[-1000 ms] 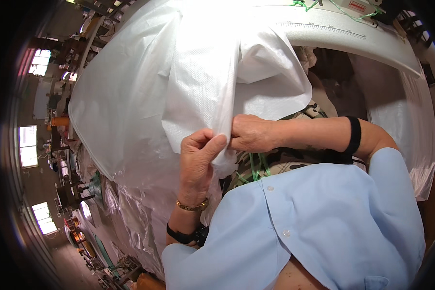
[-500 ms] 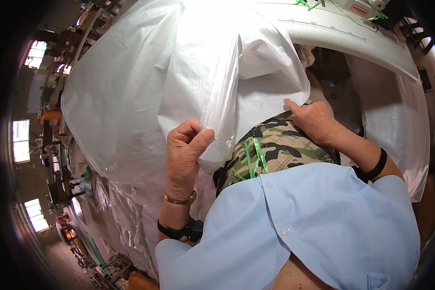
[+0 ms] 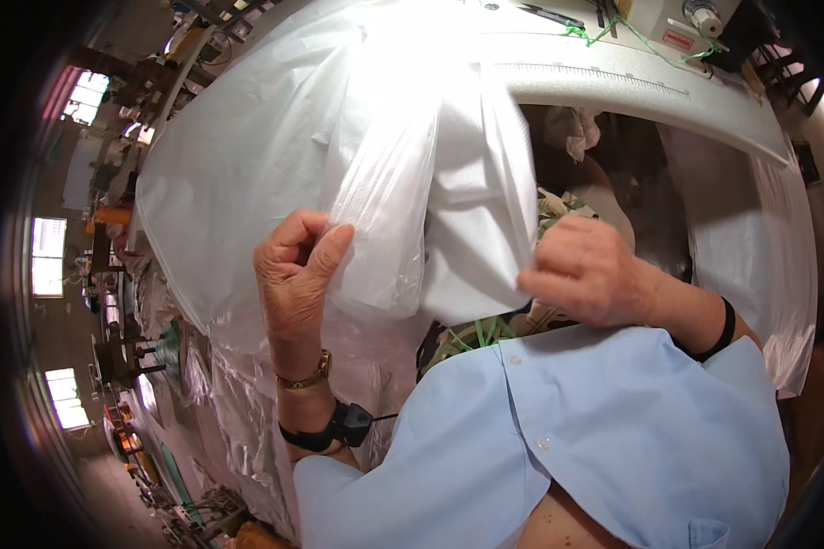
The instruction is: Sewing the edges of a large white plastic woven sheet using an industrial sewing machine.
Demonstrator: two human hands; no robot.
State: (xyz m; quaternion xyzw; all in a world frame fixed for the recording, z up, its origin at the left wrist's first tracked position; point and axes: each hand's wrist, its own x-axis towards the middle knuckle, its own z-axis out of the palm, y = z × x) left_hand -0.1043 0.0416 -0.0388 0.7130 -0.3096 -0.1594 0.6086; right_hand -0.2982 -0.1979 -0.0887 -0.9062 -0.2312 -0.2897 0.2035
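A large white woven plastic sack [image 3: 481, 233] hangs over the table's near edge toward my lap, with a clear film liner [image 3: 384, 247] showing along its left part. My left hand [image 3: 298, 265] is closed, thumb against bent fingers, pinching the film edge. On the other side, my right hand [image 3: 581, 272] is slightly blurred, its fingers curled at the sack's right edge and seeming to grip it. The thumb and fingertips there are partly hidden. Green plastic strips [image 3: 485, 331] lie on my camouflage-patterned trousers below the sack.
A curved pale table edge with a ruler scale [image 3: 595, 78] runs across the far right, beside a white machine [image 3: 677, 37] with green thread. More white sheeting [image 3: 220, 210] spreads left, and clear film [image 3: 742, 229] hangs at right. Bright light washes out the top middle.
My left hand has moved left and slightly up with the film. My right hand has come nearer my body and closed at the sack's edge, which has swung left and narrowed.
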